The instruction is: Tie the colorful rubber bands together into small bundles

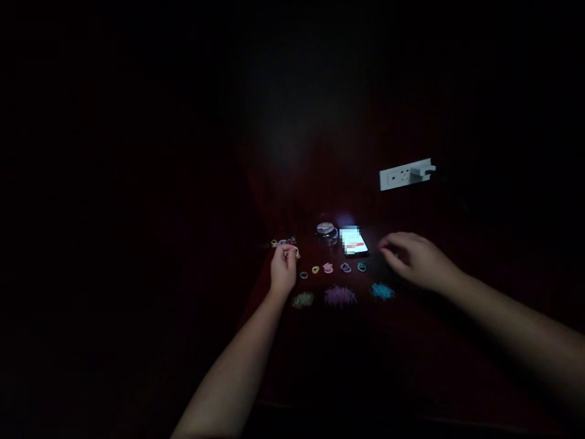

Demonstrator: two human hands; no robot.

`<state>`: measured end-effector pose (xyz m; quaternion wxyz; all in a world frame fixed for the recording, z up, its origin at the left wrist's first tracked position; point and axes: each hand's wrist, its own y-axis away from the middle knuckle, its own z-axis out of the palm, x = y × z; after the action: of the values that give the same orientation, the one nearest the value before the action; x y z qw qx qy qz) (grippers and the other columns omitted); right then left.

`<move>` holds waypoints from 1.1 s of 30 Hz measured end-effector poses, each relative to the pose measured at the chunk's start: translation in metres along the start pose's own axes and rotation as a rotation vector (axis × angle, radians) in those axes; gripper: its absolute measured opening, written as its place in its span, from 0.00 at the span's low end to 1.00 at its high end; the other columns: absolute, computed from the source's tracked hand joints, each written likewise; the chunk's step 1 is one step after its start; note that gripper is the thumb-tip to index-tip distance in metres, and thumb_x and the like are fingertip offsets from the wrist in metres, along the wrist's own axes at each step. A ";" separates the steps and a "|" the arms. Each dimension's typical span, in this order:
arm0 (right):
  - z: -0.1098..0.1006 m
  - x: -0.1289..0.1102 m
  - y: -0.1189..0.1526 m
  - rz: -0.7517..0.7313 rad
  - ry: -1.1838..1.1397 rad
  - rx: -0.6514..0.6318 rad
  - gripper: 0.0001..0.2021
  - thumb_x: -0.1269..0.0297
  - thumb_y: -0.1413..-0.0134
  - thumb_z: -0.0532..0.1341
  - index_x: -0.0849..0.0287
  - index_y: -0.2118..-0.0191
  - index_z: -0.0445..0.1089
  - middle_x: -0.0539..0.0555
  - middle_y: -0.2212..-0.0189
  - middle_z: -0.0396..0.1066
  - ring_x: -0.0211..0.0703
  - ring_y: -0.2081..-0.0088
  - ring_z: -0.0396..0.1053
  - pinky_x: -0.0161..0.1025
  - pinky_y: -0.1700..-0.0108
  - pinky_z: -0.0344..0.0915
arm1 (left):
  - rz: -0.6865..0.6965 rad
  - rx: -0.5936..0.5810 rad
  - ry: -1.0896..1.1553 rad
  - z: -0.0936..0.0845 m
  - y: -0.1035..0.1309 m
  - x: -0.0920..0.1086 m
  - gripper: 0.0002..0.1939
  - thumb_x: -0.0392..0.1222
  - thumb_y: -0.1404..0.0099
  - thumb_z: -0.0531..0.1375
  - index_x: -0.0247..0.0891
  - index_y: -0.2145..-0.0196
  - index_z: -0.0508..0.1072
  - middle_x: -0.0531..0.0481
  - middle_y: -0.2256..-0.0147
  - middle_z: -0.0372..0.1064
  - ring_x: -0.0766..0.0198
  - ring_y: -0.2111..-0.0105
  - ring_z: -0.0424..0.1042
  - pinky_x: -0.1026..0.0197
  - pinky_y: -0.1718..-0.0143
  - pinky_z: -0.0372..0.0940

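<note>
My left hand (284,268) is closed, with a yellow hair tie (297,252) at its fingertips. Curled into a pinch, my right hand (414,259) hovers right of the phone; what it holds, if anything, is too dark to make out. Between the hands, small hair ties lie in a colour-sorted row: a greyish one (304,275), yellow ones (315,269), pink ones (328,267), purple ones (346,267) and teal ones (362,266). Closer to me are piles of thin small bands: a yellowish pile (302,299), a purple pile (340,296) and a blue pile (382,291).
A lit phone (356,243) lies behind the row, beside a clear lidded jar (326,233). Mixed hair ties (280,243) sit beyond my left hand. A wall socket (397,175) with a plug is at the back right. The surroundings are very dark.
</note>
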<state>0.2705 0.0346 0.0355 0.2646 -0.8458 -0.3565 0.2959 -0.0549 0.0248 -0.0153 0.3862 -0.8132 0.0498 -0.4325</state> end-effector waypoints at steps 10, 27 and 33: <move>0.075 -0.081 -0.003 0.148 -0.615 0.096 0.10 0.66 0.44 0.61 0.58 0.57 0.74 0.53 0.69 0.71 0.38 0.73 0.65 0.36 0.72 0.64 | 0.189 -0.211 0.093 0.015 0.036 0.064 0.05 0.41 0.33 0.58 0.38 0.63 0.71 0.51 0.68 0.76 0.67 0.71 0.75 0.67 0.69 0.68; 0.081 -0.057 0.013 0.061 -0.512 0.250 0.02 0.69 0.43 0.61 0.58 0.67 0.68 0.52 0.70 0.67 0.39 0.70 0.65 0.38 0.67 0.64 | 0.509 -0.348 0.073 0.015 0.036 0.076 0.07 0.37 0.36 0.61 0.38 0.59 0.72 0.50 0.66 0.76 0.68 0.70 0.75 0.67 0.68 0.70; 0.080 -0.052 0.015 0.026 -0.470 0.216 0.03 0.69 0.44 0.61 0.57 0.67 0.67 0.50 0.73 0.66 0.39 0.71 0.64 0.38 0.68 0.63 | 0.524 -0.285 0.002 0.018 0.035 0.073 0.03 0.36 0.38 0.62 0.38 0.64 0.73 0.52 0.70 0.76 0.69 0.72 0.74 0.67 0.69 0.70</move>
<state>0.1924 0.0048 -0.0128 0.2595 -0.7252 -0.3637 0.5239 0.0126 -0.0194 0.0041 0.3665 -0.8184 0.3186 -0.3073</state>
